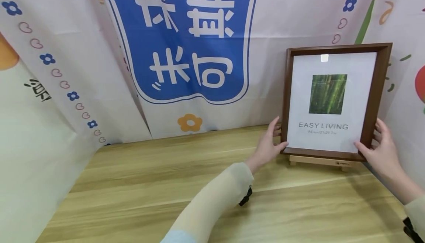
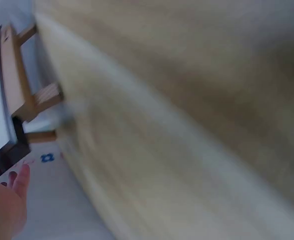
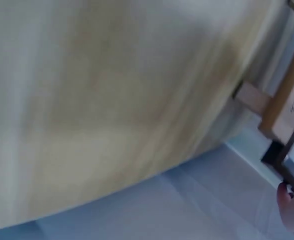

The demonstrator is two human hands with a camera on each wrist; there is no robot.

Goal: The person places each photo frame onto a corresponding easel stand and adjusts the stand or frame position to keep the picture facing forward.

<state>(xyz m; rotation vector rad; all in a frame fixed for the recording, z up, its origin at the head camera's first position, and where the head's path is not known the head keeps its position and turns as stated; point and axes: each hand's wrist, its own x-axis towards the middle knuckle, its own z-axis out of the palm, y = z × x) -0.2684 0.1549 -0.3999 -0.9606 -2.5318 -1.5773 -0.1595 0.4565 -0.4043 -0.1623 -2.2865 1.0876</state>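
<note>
A brown picture frame [image 1: 380, 88] stands upright, leaning slightly back, on a small wooden easel [image 1: 318, 160] at the table's right end. Behind its glass are a green bamboo picture and the words "EASY LIVING". My left hand [image 1: 267, 147] holds the lower left side, thumb at the front edge and fingers along the side. On the lower right side, my right hand [image 1: 385, 150] grips with its thumb over the front; its other fingers are partly hidden behind the edge. The left wrist view shows the easel's ledge [image 2: 14, 75] and legs under the frame's dark corner [image 2: 9, 155].
The wood-grain table [image 1: 149, 184] stretches to the left. A white printed cloth [image 1: 272, 69] with a blue panel hangs along the back, close behind the frame. More printed cloth [image 1: 406, 125] hangs at the right, near my right hand.
</note>
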